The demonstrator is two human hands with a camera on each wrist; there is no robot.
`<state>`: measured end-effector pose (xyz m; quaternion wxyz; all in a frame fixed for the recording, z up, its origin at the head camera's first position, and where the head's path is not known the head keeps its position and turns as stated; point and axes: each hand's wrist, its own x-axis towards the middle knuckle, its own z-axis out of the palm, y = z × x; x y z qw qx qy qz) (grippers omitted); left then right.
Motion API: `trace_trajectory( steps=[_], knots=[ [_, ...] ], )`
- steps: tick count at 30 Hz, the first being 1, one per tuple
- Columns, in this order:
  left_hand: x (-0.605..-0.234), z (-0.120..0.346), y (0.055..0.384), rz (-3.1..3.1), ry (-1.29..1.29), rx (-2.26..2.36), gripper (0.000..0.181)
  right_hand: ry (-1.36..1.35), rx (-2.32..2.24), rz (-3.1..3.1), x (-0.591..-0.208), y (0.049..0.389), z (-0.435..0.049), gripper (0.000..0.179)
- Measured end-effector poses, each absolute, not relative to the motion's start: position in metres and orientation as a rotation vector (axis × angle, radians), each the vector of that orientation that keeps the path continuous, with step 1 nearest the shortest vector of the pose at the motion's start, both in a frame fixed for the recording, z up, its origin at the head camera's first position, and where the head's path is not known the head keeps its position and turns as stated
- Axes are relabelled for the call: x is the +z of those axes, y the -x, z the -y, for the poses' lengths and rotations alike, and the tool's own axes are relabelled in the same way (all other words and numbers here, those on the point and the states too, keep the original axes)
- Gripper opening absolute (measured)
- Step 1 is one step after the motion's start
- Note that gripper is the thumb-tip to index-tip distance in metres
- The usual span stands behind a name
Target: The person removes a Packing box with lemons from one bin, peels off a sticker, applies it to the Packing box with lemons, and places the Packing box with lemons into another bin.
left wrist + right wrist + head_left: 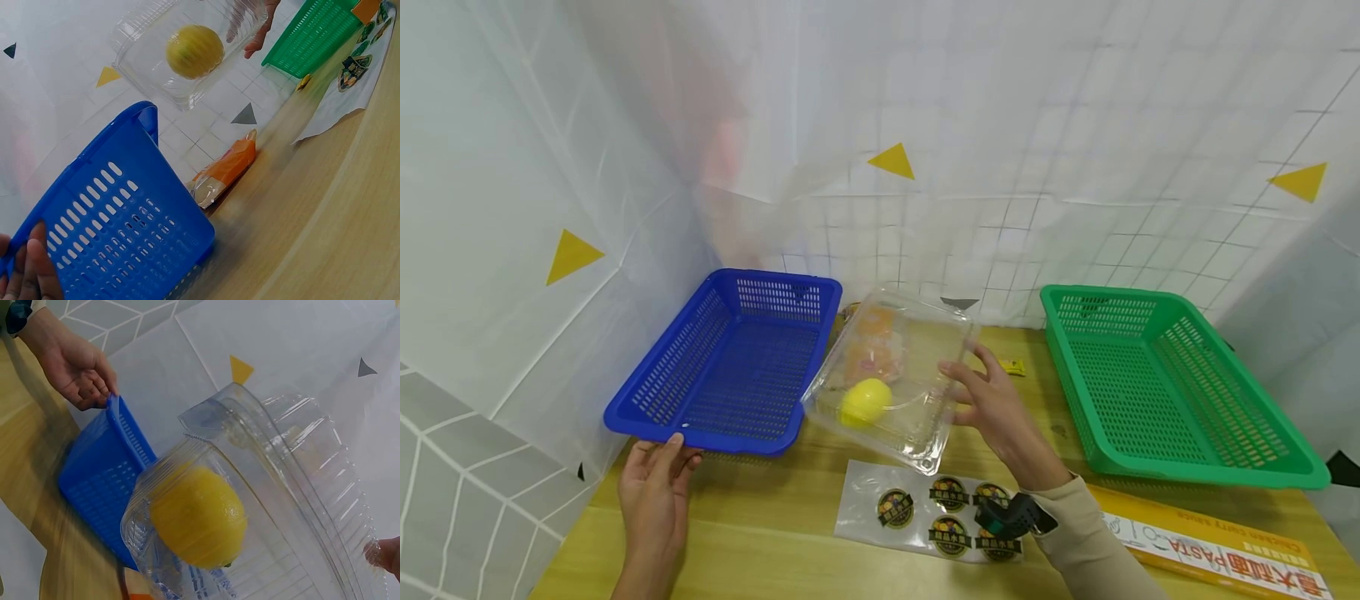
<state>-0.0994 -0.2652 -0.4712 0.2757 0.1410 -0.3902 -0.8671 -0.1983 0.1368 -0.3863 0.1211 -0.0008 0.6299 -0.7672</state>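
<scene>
My left hand (657,492) pinches the near rim of a blue plastic basket (722,444), thumb on top and fingers underneath. The basket's inside shows only its slotted floor. In my right hand (1000,412) is a clear plastic clamshell box (936,333), gripped by its right side and held tilted above the table. A yellow lemon (200,519) lies inside the box, at its lower end in the head view. Seen from the left wrist, the box hangs beyond the blue basket, with the lemon (195,51) showing through its wall.
An orange packet (228,164) lies on the table beside the blue basket. A green basket (1210,477) stands at the right. In front are a sheet of round fruit stickers (895,508) and a yellow-orange pasta package (1225,542). A small yellow packet (1015,367) lies near the back wall.
</scene>
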Motion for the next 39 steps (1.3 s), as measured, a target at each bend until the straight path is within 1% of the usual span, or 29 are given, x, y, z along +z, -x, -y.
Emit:
trace_trajectory(
  steps=[7, 17, 28, 33, 35, 39],
  knots=[
    [-0.471, 0.265, 0.099, 1.061, -0.386, -2.325, 0.014, -0.003, -2.240, -1.846, -0.392, 0.196, -0.144, 0.083],
    [-0.473, 0.265, 0.100, 1.064, -0.384, -2.316, 0.016, -0.009, -2.244, -1.862, -0.403, 0.195, -0.157, 0.081],
    [-0.472, 0.265, 0.099, 1.052, -0.374, -2.322, 0.013, -0.067, -2.238, -1.876, -0.417, 0.192, -0.167, 0.086],
    [-0.472, 0.265, 0.100, 1.045, -0.374, -2.325, 0.016, -0.084, -2.215, -1.891, -0.429, 0.190, -0.170, 0.089],
    [-0.472, 0.265, 0.100, 1.044, -0.377, -2.326, 0.017, -0.087, -2.219, -1.886, -0.434, 0.190, -0.172, 0.087],
    [-0.473, 0.265, 0.100, 1.051, -0.382, -2.322, 0.016, -0.100, -2.226, -1.894, -0.443, 0.191, -0.175, 0.077]
  ],
)
